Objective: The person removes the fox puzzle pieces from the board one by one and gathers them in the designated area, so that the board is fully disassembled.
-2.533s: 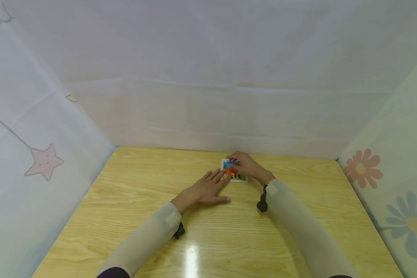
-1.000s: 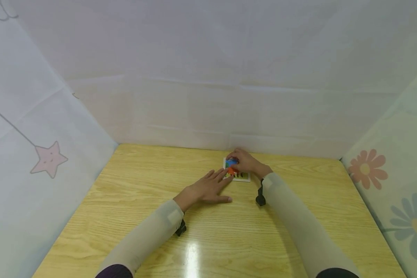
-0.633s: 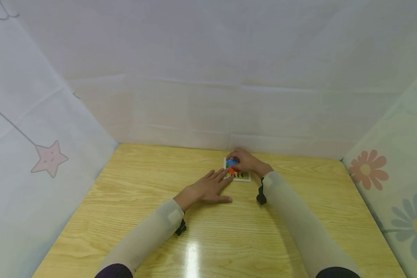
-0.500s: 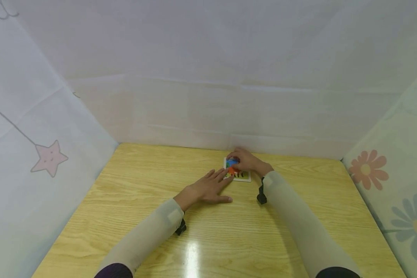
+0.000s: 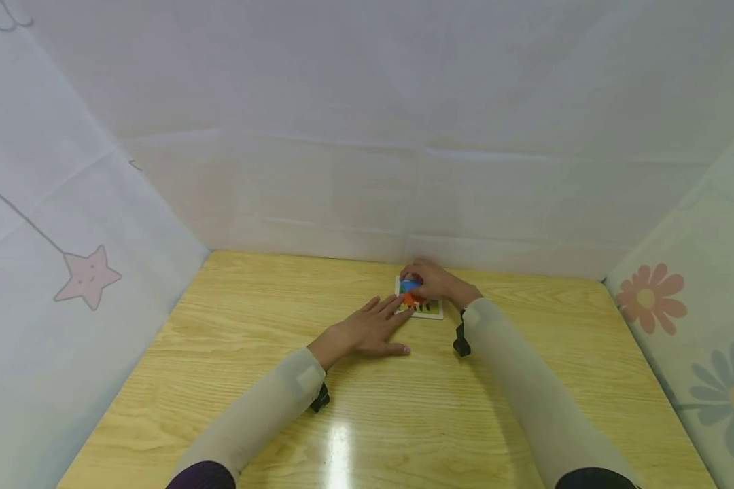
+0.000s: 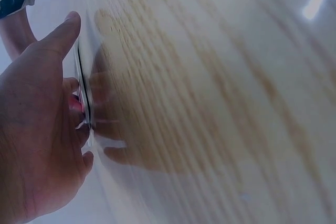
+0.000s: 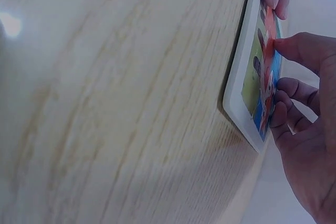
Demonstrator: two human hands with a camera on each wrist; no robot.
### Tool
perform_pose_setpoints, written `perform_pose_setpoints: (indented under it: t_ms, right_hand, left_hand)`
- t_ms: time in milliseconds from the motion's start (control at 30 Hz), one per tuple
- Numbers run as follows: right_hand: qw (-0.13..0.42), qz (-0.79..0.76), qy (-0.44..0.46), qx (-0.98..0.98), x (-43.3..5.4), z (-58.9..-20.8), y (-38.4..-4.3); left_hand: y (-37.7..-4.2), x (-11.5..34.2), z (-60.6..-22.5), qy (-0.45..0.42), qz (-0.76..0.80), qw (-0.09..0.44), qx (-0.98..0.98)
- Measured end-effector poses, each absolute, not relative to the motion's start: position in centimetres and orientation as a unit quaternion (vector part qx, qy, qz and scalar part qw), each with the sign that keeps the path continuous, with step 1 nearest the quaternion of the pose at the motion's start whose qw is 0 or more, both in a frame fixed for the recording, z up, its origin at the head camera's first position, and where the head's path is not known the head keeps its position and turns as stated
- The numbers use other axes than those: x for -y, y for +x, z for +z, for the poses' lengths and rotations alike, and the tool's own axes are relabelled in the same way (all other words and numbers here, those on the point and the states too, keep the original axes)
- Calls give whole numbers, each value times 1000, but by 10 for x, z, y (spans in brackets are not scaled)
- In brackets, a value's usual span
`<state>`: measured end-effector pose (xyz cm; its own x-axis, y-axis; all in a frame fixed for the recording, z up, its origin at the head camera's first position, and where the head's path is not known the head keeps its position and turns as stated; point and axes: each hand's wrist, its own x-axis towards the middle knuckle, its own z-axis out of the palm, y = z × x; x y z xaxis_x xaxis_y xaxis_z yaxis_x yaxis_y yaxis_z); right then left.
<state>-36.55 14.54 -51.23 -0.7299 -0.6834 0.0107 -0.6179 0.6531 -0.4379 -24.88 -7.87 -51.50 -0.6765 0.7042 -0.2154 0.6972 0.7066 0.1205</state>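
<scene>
Near the back of the table lies a small flat picture puzzle (image 5: 434,312), white-bordered, with an orange-red animal on blue and green. The left hand (image 5: 367,333) lies flat with fingers spread, its fingertips resting on the puzzle's left and near side. From the right, the right hand (image 5: 434,280) reaches over the puzzle with thumb and fingers curled. In the right wrist view its thumb touches the orange part, and the curled fingertips are on the blue end, around what looks like a puzzle piece (image 7: 269,90). Whether that piece is raised is hard to tell.
The wood-grain table (image 5: 251,305) meets a white cloth wall (image 5: 318,204) just behind the puzzle. Printed cloth walls stand at left and right, with a pink star (image 5: 88,277) and flowers (image 5: 651,297). Black wrist cameras (image 5: 461,345) sit below both wrists.
Since the first frame the right thumb and fingers have shifted slightly over the picture. The left hand stays on the puzzle. The whole view has drifted a little.
</scene>
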Motion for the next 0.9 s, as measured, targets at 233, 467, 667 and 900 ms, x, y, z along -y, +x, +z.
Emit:
perform_pose_setpoints:
  t_ms: [233,467,667,900]
  right_hand:
    - [81,-211,-359,-906,-146,-515,-368]
    - [87,-205,-369,-902,-149,-515,-372]
    - [95,-200,-377,-899,-150,-512,-373]
    - [104,-187,-381,-899,-150,-506,-374]
  left_hand:
    - [-248,78,-513,377,16,128,-917]
    - [-250,76,-513,378,6,128,-917]
    - [-252,75,-513,382,14,134,-914]
    - [-252,75,-511,387,17,134,-912]
